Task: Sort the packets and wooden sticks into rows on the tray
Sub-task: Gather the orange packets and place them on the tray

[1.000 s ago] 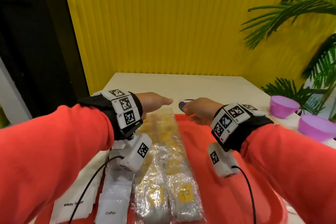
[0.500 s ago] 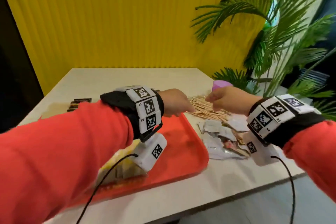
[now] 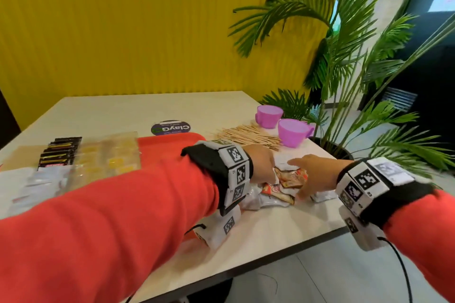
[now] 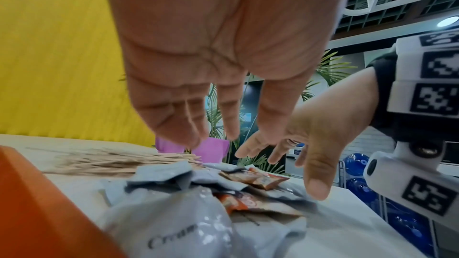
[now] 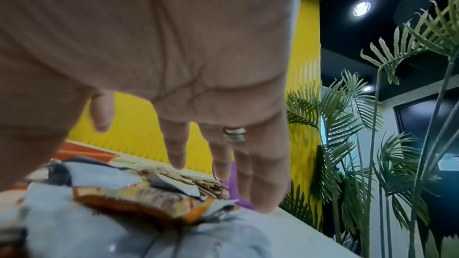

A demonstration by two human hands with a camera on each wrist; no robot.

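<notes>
Two hands over a loose heap of packets (image 3: pixel 278 192) on a pale table (image 3: pixel 283 229), just to the right of a red tray (image 3: pixel 170 147). Left hand (image 3: pixel 262 161) above the heap's near-left side, fingers straight and slightly spread, holding nothing. Right hand (image 3: pixel 311 174) on the heap's right side, fingers extended and fanned, thumb tip low by the packets — touching or just above, hard to tell. Heap a jumble of white sachets and orange-brown ones (image 4: pixel 253 178), overlapping at odd angles, one marked "Cream" (image 4: pixel 174 236). Wooden sticks (image 3: pixel 248 136) in a flat pile beyond the heap, between tray and two purple cups (image 3: pixel 293 131). Already on the tray's left part: rows of dark, clear-and-yellow and white packets (image 3: pixel 108 157).

Likely step: picking the next kind out of the heap. Best done by choosing one kind only — the orange-brown ones lie on top and look easiest — then pinching each by a free edge instead of scooping, since glossy sachets probably slide. Left hand useful for pinning the neighbouring white sachets flat. Sticks better left for last, gathered as one aligned bundle.
</notes>
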